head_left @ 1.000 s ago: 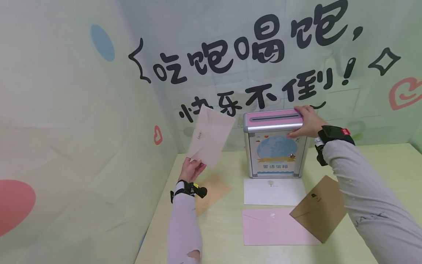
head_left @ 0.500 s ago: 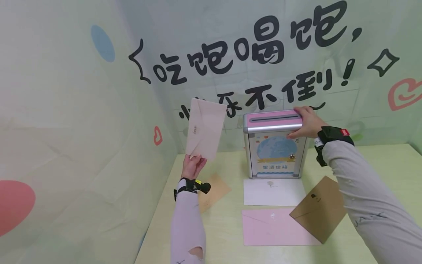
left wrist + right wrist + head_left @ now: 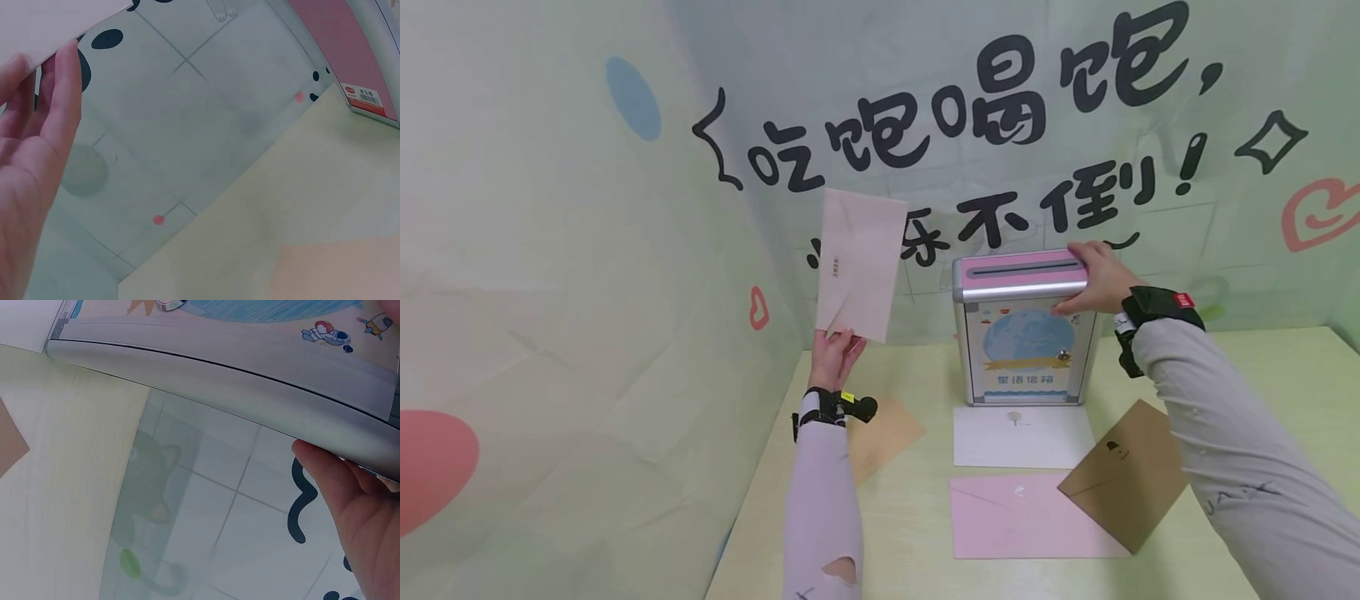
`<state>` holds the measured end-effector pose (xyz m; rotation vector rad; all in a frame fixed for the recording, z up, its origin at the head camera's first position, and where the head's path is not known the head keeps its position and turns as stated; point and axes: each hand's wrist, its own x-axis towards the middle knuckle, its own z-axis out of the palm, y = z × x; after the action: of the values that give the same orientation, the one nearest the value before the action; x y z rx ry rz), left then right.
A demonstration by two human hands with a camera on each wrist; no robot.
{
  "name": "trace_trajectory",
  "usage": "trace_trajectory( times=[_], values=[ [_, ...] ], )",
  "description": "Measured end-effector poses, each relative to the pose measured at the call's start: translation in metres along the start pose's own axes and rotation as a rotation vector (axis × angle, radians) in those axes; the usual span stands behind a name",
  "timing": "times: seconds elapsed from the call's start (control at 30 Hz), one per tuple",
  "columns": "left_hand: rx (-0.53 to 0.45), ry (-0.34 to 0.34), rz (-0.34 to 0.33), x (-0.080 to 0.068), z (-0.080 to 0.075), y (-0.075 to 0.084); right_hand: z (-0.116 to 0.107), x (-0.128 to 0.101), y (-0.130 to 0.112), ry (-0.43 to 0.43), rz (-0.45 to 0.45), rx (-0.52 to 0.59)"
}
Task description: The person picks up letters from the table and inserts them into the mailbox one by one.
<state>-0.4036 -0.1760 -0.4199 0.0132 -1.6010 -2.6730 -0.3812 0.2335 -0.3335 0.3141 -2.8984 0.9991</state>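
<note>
Nearest, a flat pink paper envelope lies on the pale wooden table, its right corner under a tilted brown kraft envelope. Just beyond them rests a white rectangular envelope, and to the left a second tan envelope sits partly hidden by the left sleeve. Farther back, the left hand pinches the lower edge of a pale beige envelope, raised nearly upright in the air, left of and apart from the silver metal letter box with a pink slotted top. The right hand grips that box's top right corner, fingers curled over its edge.
</note>
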Motion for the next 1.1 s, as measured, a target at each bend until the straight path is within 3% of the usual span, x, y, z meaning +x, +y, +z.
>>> trace_trajectory(
  times=[0.57,1.1],
  values=[
    [0.032,-0.028,0.059,0.009,0.016,0.045,0.000,0.000,-0.001,-0.010,0.000,-0.011],
    [0.207,-0.080,0.124,0.015,0.030,0.092,-0.001,-0.002,-0.005,-0.008,0.005,-0.010]
  ],
)
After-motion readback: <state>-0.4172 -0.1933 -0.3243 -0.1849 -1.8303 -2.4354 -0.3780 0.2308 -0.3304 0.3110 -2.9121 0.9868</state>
